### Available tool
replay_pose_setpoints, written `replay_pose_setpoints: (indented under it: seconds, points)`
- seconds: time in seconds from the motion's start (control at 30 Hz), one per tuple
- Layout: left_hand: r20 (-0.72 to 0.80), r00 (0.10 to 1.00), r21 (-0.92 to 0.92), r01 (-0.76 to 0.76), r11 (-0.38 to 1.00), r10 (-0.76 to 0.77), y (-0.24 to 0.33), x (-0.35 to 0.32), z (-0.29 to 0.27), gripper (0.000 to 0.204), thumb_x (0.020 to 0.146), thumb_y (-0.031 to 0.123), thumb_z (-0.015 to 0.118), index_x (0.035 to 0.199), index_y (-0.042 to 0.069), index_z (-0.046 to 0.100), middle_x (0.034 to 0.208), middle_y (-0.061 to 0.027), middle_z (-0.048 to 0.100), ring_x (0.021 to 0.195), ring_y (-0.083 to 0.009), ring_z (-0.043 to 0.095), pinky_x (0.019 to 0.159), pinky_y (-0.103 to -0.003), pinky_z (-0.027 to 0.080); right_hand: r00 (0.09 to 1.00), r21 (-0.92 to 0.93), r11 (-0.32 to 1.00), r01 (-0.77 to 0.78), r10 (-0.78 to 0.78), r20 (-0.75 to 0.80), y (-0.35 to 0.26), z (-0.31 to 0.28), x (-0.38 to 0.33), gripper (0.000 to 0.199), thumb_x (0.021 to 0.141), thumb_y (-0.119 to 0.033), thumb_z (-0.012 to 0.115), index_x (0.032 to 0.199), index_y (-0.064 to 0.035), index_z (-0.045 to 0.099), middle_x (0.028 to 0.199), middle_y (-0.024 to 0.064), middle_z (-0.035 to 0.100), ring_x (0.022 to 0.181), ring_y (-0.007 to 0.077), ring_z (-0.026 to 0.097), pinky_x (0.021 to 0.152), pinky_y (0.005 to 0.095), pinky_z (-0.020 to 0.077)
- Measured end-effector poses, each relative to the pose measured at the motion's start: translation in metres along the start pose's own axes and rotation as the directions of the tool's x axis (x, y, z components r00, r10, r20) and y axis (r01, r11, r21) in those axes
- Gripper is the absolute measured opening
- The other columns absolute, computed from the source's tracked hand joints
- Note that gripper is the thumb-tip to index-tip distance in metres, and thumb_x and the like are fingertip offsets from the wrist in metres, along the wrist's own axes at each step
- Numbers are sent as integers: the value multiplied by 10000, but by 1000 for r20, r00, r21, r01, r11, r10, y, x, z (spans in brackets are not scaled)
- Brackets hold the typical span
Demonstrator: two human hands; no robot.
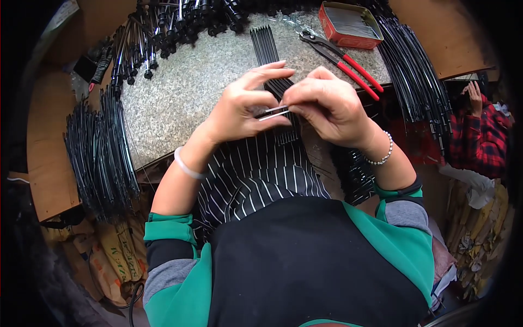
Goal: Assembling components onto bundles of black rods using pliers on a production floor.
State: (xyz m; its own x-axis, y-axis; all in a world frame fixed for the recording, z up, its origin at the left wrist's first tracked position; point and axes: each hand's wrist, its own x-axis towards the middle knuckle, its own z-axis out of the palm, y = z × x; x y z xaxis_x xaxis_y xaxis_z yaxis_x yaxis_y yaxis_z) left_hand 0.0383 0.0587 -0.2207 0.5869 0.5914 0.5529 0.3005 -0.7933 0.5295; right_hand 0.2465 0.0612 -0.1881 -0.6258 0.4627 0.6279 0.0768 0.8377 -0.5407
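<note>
Right hand [329, 103] pinched tight on thin metal pins [276, 113]. Left hand [245, 103] half open, thumb and index spread around the same pins; can't tell if it grips them. Pins sit above the near edge of the bench [180, 82], over the middle row of black rods [264, 46], which runs back onto the bench. Open room: bare stone left of that row. Right side tighter: red-handled pliers [348, 66], red tin [348, 40] behind, right rod bundle [417, 76] overhanging the edge. Left rod bundle [101, 158] overhangs too.
</note>
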Motion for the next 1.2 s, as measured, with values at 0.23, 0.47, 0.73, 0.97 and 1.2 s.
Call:
replay_pose_setpoints:
  seconds: [0.23,0.47,0.73,0.97,1.2]
  points:
    - [294,951,130,60,990,-97,2,-5,8,695,734,428,627,1242,16,389,1299,-177,406,1255,-349,347,1033,-443,298,998,84,995,-61,64,-29,-26,-4,-8,128,750,29,638,856,-24,588,841,84,623,730,171,560,699,286,426]
    - [495,866,187,-28,982,-70,65,-19,-1,1362,328,744,615,1398,25,175,1429,-236,170,1324,-417,153,1065,-530,147,832,-22,914,-406,360,-423,-19,-10,-34,119,846,31,556,953,32,609,811,30,529,691,54,465,602,172,381]
    - [521,834,418,-60,906,-185,87,-33,-11,1025,560,463,719,1387,75,255,1419,-192,242,1320,-375,215,1068,-488,208,841,-152,891,-427,330,-429,-14,13,-43,101,817,-11,614,917,-2,628,775,38,557,629,79,493,574,194,397]
    - [117,992,358,-86,930,46,78,-56,11,504,751,123,547,1240,36,463,1247,-117,517,1191,-312,459,1008,-457,336,906,-335,882,-332,199,-374,-12,29,-56,130,720,-23,679,843,-65,669,691,40,524,668,185,484,607,288,391]
    - [86,995,-123,-44,991,55,121,-80,-25,618,589,291,800,1078,-13,576,1040,-193,616,1048,-352,568,934,-484,401,955,-511,829,-229,91,-281,-11,43,-71,160,709,-83,682,864,-118,666,666,7,486,667,183,464,691,314,352]
